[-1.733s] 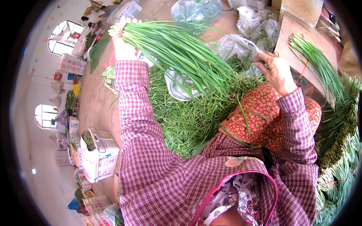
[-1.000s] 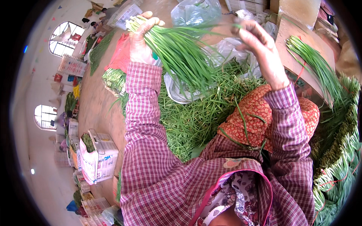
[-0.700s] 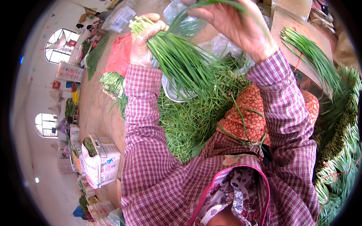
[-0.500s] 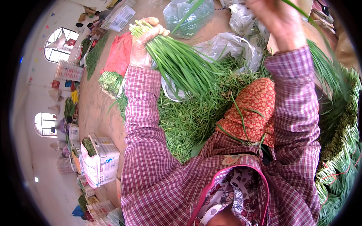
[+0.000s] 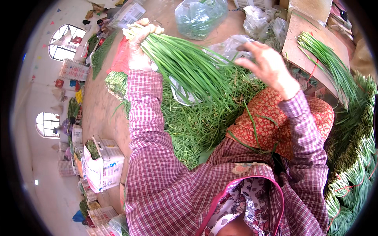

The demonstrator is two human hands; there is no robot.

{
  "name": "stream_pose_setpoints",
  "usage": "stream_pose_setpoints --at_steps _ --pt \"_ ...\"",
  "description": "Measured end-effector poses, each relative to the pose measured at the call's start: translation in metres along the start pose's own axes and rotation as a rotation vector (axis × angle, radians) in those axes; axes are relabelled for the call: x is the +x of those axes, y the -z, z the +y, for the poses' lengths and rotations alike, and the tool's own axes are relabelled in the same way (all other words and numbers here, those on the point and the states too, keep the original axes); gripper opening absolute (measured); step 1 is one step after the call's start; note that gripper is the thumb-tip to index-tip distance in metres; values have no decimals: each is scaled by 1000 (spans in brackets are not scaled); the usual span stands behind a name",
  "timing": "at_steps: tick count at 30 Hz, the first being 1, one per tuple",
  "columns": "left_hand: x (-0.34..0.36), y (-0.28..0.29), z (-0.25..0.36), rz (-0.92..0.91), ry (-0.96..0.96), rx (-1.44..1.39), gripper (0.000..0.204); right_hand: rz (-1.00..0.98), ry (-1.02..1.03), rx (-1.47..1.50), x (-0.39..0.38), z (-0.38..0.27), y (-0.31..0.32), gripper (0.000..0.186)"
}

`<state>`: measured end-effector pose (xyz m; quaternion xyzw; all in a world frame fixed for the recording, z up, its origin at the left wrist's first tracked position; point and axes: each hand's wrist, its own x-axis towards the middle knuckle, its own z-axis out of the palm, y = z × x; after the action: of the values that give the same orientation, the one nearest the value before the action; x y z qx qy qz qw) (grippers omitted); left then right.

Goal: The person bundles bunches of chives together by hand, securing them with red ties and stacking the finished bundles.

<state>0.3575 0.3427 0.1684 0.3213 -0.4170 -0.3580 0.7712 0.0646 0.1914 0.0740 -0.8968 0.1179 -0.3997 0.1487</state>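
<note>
Raised at the upper left, my left hand (image 5: pixel 138 49) is wrapped round the pale stem ends of a bunch of chives (image 5: pixel 185 63). The long green leaves fan out from it down to the right. My right hand (image 5: pixel 271 69) hovers beyond the leaf tips, fingers apart and nothing in it. Below both hands spreads a heap of loose chive trimmings (image 5: pixel 204 129). Several stray leaves lie across the red floral cloth (image 5: pixel 262 118) over my lap.
At the right, another chive bunch (image 5: pixel 330 59) lies on a board (image 5: pixel 293 45). Tied chive bundles (image 5: pixel 350 185) are stacked along the right edge. A clear plastic bag of greens (image 5: pixel 201 19) stands ahead, and a white box (image 5: pixel 110 165) sits on the floor to the left.
My right hand has come down and left from above the board toward the leaf tips, and the strand it held is gone from it. The left hand's bunch has shifted slightly left.
</note>
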Motion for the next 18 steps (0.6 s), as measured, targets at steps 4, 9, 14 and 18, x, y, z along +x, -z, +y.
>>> stream_pose_setpoints --at_steps 4,9,14,18 --pt "-1 -11 -4 -32 44 -24 34 -148 -18 -24 10 -35 -28 46" --pt "-2 -19 -11 -27 22 104 35 -97 -49 476 9 -41 -11 27" --pt "-13 -32 -23 -73 76 294 36 10 -291 1048 26 -44 26 32" --pt "-12 -50 -42 -159 97 370 34 18 -117 2031 49 -23 27 31"
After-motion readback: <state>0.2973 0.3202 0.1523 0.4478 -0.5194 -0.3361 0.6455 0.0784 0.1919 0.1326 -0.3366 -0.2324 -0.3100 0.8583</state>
